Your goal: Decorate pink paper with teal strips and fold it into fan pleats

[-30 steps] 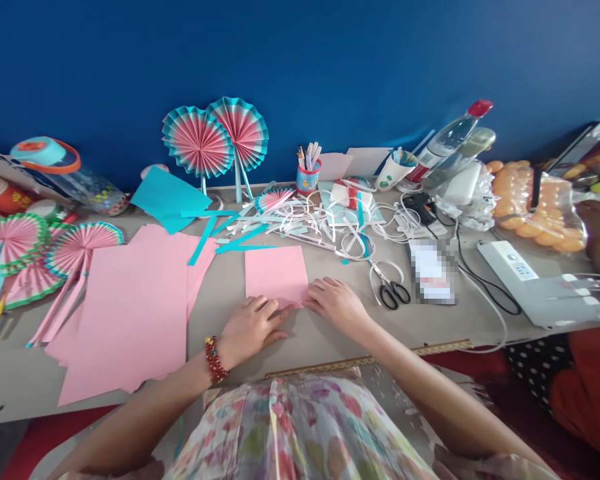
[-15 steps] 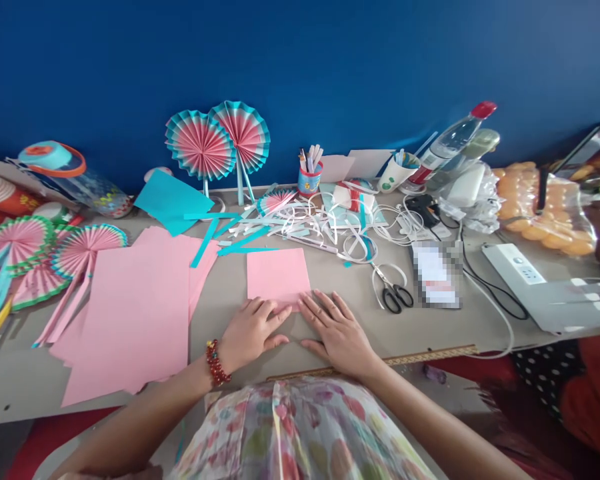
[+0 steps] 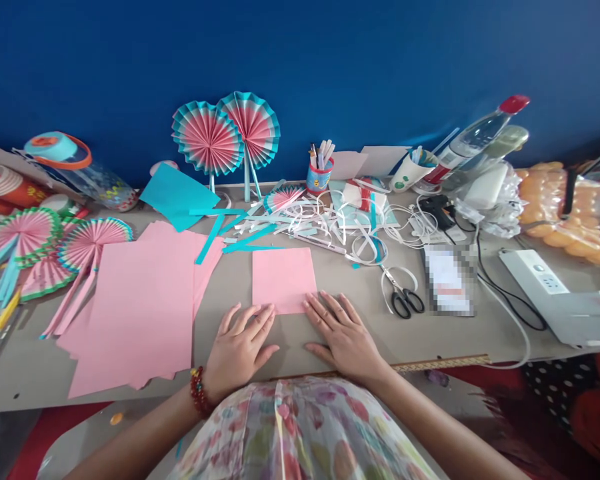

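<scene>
A small pink sheet of paper (image 3: 283, 279) lies flat on the table in front of me. My left hand (image 3: 245, 343) rests flat with fingers stretched, its fingertips at the sheet's near left corner. On the other side my right hand (image 3: 344, 333) lies flat too, fingers spread, with the fingertips at the near right corner. Neither hand grips anything. Left of my left hand is a stack of larger pink sheets (image 3: 143, 310). Black-handled scissors (image 3: 407, 301) lie to the right of my right hand.
White and blue paper strips (image 3: 325, 220) are heaped behind the sheet. Two pleated paper fans (image 3: 209, 140) stand against the blue wall, with more fans (image 3: 96, 243) at left. A blue sheet (image 3: 179, 195), pen cup (image 3: 320, 175), tilted bottle (image 3: 473, 143) and power strip (image 3: 535, 272) lie around.
My left hand has shifted slightly left and flattened, its fingers now straighter at the sheet's corner. My right hand stays nearly in place. The whole view has shifted a little.
</scene>
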Demonstrator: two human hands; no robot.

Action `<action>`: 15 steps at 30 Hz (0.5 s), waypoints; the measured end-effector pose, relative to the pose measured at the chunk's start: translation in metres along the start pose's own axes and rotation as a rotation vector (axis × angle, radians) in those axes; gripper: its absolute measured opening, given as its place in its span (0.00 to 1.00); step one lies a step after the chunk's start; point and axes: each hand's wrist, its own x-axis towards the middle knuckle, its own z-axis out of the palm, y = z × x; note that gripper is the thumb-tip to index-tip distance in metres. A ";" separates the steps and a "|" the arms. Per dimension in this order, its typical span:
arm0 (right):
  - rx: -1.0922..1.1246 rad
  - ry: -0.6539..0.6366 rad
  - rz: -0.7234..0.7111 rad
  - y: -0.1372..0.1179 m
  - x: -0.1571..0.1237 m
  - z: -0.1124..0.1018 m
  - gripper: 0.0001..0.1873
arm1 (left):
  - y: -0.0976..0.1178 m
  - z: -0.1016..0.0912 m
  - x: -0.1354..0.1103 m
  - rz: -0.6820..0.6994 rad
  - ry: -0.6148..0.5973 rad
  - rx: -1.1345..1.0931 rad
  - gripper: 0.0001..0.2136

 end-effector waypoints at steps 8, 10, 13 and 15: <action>0.047 -0.006 0.031 -0.001 0.002 0.000 0.37 | -0.022 0.010 -0.013 0.223 -0.069 -0.007 0.44; 0.041 -0.007 0.031 -0.001 0.001 0.001 0.36 | -0.024 0.010 -0.013 0.246 -0.082 0.004 0.44; 0.026 -0.006 0.018 0.001 0.000 0.001 0.37 | -0.027 0.009 -0.013 0.252 -0.085 0.000 0.43; 0.020 -0.013 -0.003 0.002 0.000 -0.003 0.37 | -0.027 0.007 -0.013 0.254 -0.078 -0.019 0.43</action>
